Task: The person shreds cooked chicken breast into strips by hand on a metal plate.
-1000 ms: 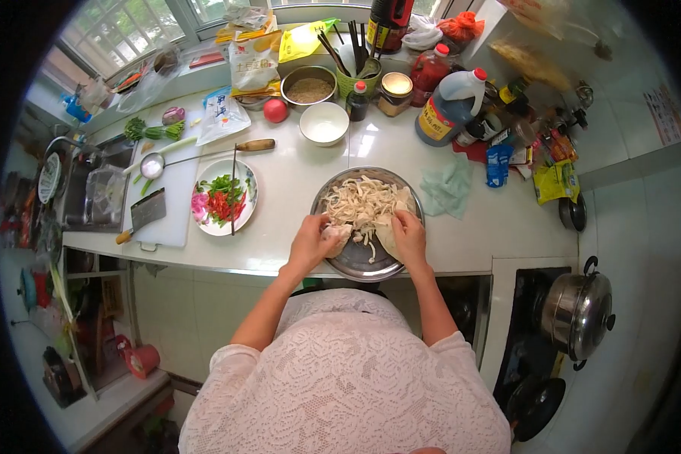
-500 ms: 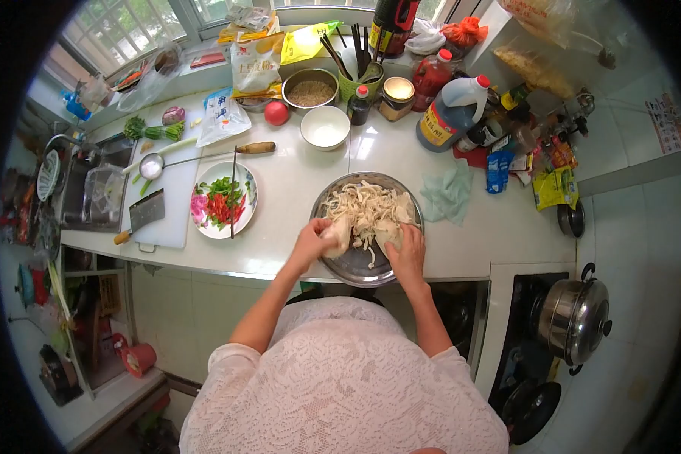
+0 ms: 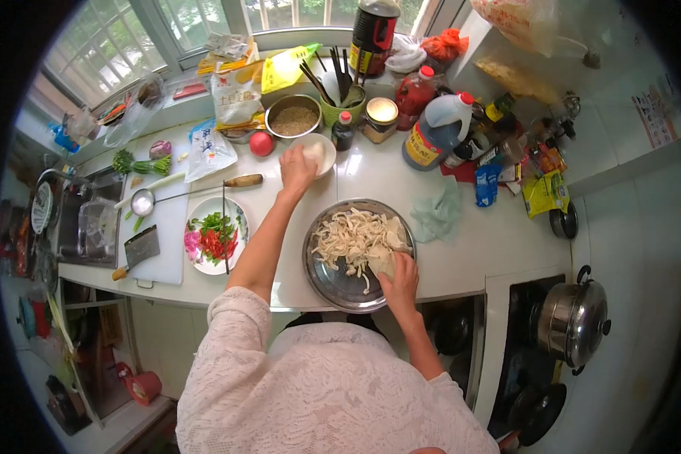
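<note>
My left hand [image 3: 299,168] is stretched forward over the white bowl [image 3: 326,161], fingers closed around a pale lump of food [image 3: 314,153]. That lump is at the bowl's opening; whether it touches the inside I cannot tell. Near the counter's edge, the round metal tray [image 3: 327,287] bears a heap of pale torn strips [image 3: 353,238] that look like oyster mushroom. At the tray's right side, my right hand [image 3: 401,281] grips a larger pale mushroom piece [image 3: 381,261], its fingers partly hidden.
Left of the tray stands a plate [image 3: 238,261] of chopped red and green peppers with chopsticks across it. A cleaver [image 3: 141,246] and a ladle [image 3: 142,202] lie on the white board [image 3: 170,257]. Behind are a tomato [image 3: 261,144], bottles and a light-green cloth [image 3: 436,212].
My left hand has moved from the tray up to the white bowl with a pale lump in it. My right hand stays at the tray's right side. The camera view has shifted slightly.
</note>
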Tool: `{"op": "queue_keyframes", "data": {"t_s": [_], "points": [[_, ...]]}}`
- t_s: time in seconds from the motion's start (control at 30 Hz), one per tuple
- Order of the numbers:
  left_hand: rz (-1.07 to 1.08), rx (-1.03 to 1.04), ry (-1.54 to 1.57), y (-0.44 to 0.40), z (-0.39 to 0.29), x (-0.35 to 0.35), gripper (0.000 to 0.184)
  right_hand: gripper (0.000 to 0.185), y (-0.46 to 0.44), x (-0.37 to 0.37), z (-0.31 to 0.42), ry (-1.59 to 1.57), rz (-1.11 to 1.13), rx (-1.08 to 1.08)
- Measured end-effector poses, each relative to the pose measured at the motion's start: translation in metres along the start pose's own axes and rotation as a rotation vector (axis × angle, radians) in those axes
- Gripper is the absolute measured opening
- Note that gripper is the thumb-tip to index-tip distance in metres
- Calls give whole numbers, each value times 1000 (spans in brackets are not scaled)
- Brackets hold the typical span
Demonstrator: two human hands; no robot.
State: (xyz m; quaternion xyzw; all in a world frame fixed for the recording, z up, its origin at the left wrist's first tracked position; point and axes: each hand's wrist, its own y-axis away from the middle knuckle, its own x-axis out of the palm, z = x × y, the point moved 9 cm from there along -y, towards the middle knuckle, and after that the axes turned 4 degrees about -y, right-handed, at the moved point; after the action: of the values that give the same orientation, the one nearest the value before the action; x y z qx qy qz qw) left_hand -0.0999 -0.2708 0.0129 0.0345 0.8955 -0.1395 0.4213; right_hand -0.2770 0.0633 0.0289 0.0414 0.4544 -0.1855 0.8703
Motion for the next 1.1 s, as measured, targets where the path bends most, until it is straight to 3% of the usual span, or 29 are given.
{"op": "queue_keyframes", "data": {"t_s": [0.1,0.13,0.23,0.37,0.43,0.53,0.7,0.77,0.8,0.87,0.9,0.93,1.0,1.1], "points": [[-227,-1,-76,25,-11,-40,59,55,-4,-17,-14,-86,-66,82],[-217,1,-78,33,-7,-37,59,55,-4,-19,-17,-87,-64,94],[-412,40,-14,64,-13,-64,49,48,-5,-18,-25,-76,-21,129],[108,-25,568,130,-65,-28,29,56,-1,-5,-11,20,37,98],[157,136,540,162,-95,-24,26,67,-2,-4,15,187,58,1],[259,-13,652,191,-102,-11,26,75,-6,11,12,253,58,-9],[275,-58,657,204,-87,-7,27,56,-15,-8,6,74,66,-5],[305,-73,624,212,-77,1,28,39,-17,-16,-13,-6,116,122],[311,-71,627,219,-76,6,28,39,-14,-14,-16,-4,113,128],[389,-183,604,239,-70,25,32,29,-12,-7,-19,-74,116,67],[341,-190,717,249,-70,32,39,29,-6,6,-32,-102,218,206],[339,-192,719,257,-71,33,39,29,-5,3,-26,-100,219,205],[504,-187,602,275,-72,43,43,30,9,15,-29,-154,380,396],[693,-217,585,291,-70,65,53,42,17,31,-32,-159,346,384]]}}
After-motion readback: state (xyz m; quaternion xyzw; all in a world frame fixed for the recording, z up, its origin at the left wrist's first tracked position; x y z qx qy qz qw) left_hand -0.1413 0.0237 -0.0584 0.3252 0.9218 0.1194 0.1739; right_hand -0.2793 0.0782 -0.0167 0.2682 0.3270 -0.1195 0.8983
